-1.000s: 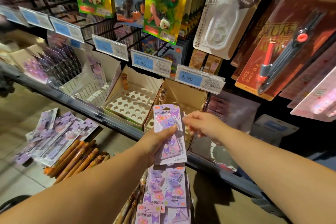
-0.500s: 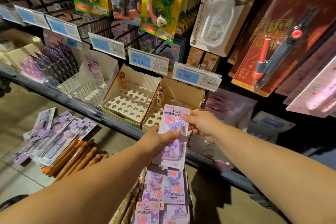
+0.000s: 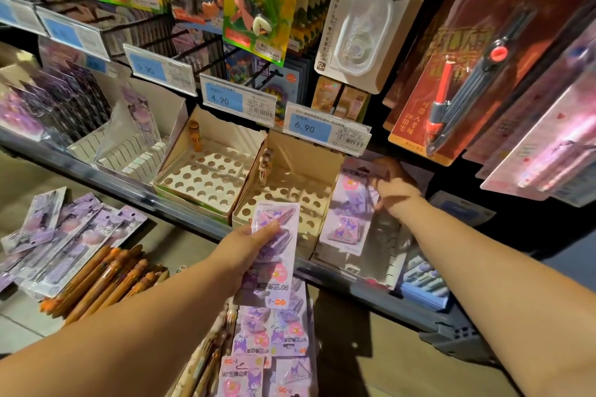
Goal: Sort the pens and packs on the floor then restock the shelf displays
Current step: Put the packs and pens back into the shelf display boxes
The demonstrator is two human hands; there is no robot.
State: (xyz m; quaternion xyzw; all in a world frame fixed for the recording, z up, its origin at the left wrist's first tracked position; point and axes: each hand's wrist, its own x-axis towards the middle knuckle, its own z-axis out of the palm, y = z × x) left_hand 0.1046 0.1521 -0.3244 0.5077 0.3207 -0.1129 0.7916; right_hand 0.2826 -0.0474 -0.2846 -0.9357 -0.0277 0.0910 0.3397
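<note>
- Our right hand (image 3: 392, 190) pinches the top of one purple pack (image 3: 346, 213), fingers clamped on it, at the clear display tray (image 3: 383, 245) beside the holed cardboard box (image 3: 290, 190).
- We should seat it upright, face forward, snug behind the tray's front wall.
- Our left hand (image 3: 245, 251) grips a second pack (image 3: 277, 280) (its print reads upside down), so we should turn it first.

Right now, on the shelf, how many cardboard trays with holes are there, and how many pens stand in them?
Trays with holes: 2, left tray and right tray
Standing pens: 2, left pen and right pen
Total: 4
</note>
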